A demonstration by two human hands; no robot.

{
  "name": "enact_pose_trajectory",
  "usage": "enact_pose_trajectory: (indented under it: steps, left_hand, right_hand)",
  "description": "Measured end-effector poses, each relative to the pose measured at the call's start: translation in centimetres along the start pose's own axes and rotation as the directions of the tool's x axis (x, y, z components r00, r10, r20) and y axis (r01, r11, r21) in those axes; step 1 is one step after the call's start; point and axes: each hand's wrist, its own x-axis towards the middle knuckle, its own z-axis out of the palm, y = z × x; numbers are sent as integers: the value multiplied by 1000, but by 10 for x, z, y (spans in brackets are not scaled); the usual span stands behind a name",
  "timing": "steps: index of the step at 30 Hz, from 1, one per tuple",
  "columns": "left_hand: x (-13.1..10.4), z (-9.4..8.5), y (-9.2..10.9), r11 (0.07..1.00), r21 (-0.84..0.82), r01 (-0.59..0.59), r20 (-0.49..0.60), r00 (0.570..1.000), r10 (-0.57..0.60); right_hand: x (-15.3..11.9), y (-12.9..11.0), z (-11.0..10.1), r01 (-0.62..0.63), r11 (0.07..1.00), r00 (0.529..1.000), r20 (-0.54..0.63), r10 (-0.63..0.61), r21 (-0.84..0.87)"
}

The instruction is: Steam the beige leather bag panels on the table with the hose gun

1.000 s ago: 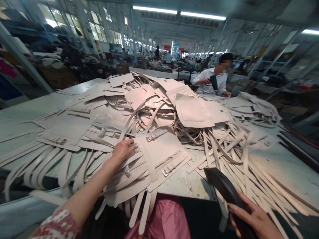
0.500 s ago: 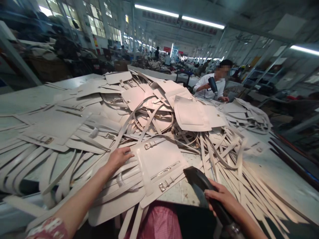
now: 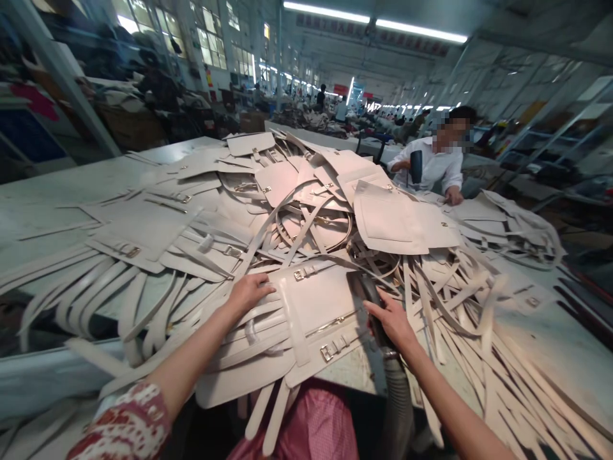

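A beige leather bag panel (image 3: 318, 300) with two metal buckles and a zipper lies before me on the pile. My left hand (image 3: 249, 292) has its fingers closed at the panel's upper left edge; the grip is partly hidden. In my right hand (image 3: 390, 316) is a black vacuum nozzle (image 3: 368, 295), its tip over the panel's upper right part. From the nozzle's lower end a ribbed hose (image 3: 397, 390) runs down past the table edge. Beige straps (image 3: 268, 329) lie under and left of the panel, and two strap ends hang over the front edge.
More beige bag pieces (image 3: 393, 217) are heaped across the table (image 3: 43, 191), with loose straps (image 3: 460, 358) fanned out at right. Across the table at right, a co-worker (image 3: 431, 160) holds a dark heat gun or dryer (image 3: 416, 167). Dark strips (image 3: 584, 319) lie along the right edge.
My right hand has brought the nozzle up and left, from beside the panel to over its right part. My left hand stays at the panel's edge. The view has shifted a little.
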Motion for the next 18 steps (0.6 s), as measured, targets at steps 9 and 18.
enact_pose_trajectory:
  steps: [9, 18]
  left_hand:
    - [-3, 5, -4, 1000, -9, 6, -21, 1000, -7]
    - [-3, 6, -6, 1000, 0, 17, -30, 999, -17]
  right_hand:
    - [-106, 2, 35, -288, 957, 822, 524, 222, 46]
    - [-58, -6, 70, -233, 970, 821, 549, 155, 74]
